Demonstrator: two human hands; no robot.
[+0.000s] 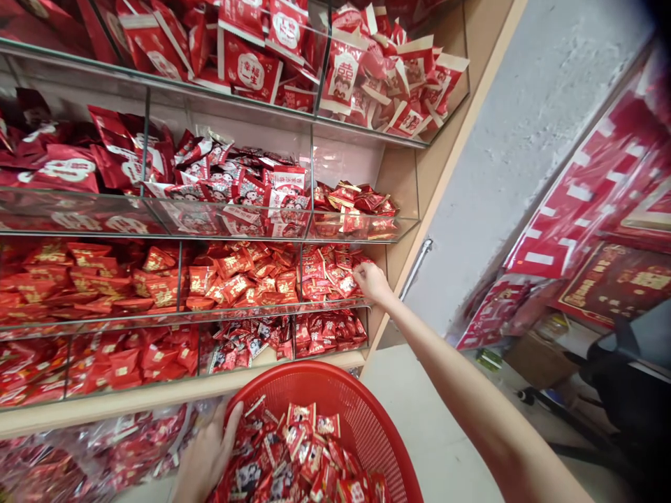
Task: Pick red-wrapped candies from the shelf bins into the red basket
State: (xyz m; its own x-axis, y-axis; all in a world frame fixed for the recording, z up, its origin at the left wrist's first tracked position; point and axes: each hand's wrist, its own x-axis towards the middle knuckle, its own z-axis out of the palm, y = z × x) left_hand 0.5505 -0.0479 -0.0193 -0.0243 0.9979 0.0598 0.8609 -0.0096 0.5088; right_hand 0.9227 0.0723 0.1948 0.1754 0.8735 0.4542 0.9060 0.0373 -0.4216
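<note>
My right hand [372, 281] reaches up to the right-end compartment of a lower shelf, at the small red packets [321, 272]. Its fingers are curled closed. What they hold, if anything, is hidden. Low in the view, my left hand [204, 450] grips the left rim of a round red plastic basket [385, 436], thumb over the edge. Inside the basket lies a heap of small wrapped red packets [307, 457], some with white and black prints.
Clear dividers split the shelves [361, 134] into bins of red packets. Below on the left lie plastic bags [131, 440] of red packets. On the right are a grey wall [524, 105], red hanging goods [571, 202], a cardboard box [535, 360] and a black chair [629, 391].
</note>
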